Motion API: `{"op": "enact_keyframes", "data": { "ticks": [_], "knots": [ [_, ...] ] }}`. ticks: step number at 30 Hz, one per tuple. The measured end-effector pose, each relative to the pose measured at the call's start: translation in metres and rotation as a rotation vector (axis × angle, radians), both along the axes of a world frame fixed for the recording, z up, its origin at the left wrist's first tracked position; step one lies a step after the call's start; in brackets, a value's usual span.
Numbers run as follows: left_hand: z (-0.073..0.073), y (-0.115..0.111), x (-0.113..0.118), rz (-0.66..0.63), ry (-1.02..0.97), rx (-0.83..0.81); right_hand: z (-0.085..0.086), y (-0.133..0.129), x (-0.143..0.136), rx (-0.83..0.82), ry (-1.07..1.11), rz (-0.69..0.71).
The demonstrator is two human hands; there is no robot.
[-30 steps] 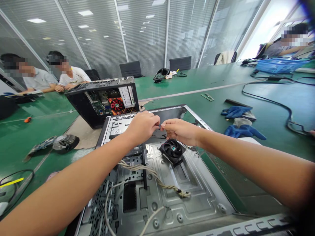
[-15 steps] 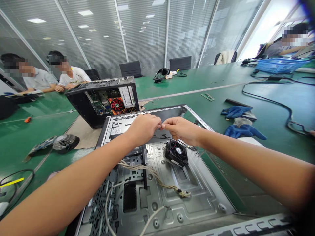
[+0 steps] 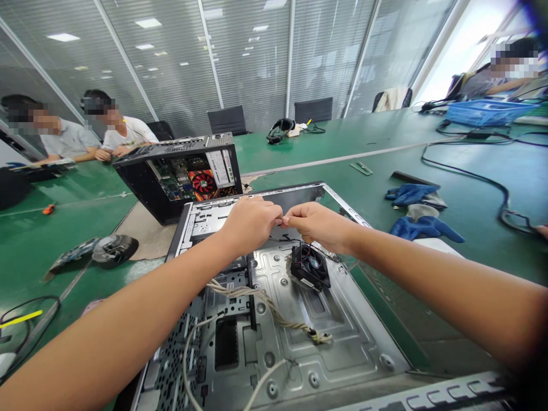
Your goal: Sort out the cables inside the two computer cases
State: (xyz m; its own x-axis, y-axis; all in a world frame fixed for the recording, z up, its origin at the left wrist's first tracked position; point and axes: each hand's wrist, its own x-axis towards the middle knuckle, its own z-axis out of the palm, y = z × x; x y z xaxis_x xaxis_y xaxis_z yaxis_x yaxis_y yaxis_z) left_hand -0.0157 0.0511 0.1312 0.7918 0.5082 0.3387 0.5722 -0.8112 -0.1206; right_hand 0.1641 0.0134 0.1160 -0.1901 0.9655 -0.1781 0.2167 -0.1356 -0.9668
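My left hand (image 3: 252, 224) and my right hand (image 3: 315, 224) meet fingertip to fingertip above an open computer case (image 3: 342, 319), both closed in a pinch. What lies between the left fingertips is too small to make out. Thin dark wires run from a black cooling fan (image 3: 310, 267) up under my right hand, which grips this fan cable; its end is hidden by the fingers. The fan is tilted just below that hand, over the bare metal floor of the case. A twisted bundle of beige cables (image 3: 278, 319) lies across the case nearer to me.
Behind the case stands a second computer tower (image 3: 171, 177) with a red fan inside. Blue gloves (image 3: 422, 214) lie to the right, a blue basket (image 3: 488, 113) farther back. Loose parts (image 3: 113, 250) are at left on the green table (image 3: 274, 154). Other people sit at the far edges.
The cooling fan has shifted slightly to the right and turned a little. Both hands stay pinched together in almost the same place.
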Motion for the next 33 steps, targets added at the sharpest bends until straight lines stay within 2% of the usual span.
{"op": "enact_keyframes", "data": {
  "ticks": [6,18,23,29,33],
  "knots": [
    [0.0005,0.0009,0.0008,0.022,-0.045,-0.083,0.0020,-0.0012,-0.0001,-0.008,0.038,0.003],
    [0.0017,-0.0017,0.0007,-0.034,0.017,0.062,0.0024,-0.0006,-0.0021,-0.023,0.040,0.017],
    [0.0012,-0.0015,0.0014,0.048,-0.009,0.028,0.0000,0.0003,-0.0013,0.004,0.028,0.011],
    [0.0029,-0.0017,0.0010,0.148,-0.041,-0.094,-0.0051,0.0027,0.0025,-0.070,0.066,0.059],
    [0.0062,-0.0044,0.0008,0.118,0.024,-0.056,-0.0057,0.0032,0.0031,-0.066,0.105,0.039]
  ]
}}
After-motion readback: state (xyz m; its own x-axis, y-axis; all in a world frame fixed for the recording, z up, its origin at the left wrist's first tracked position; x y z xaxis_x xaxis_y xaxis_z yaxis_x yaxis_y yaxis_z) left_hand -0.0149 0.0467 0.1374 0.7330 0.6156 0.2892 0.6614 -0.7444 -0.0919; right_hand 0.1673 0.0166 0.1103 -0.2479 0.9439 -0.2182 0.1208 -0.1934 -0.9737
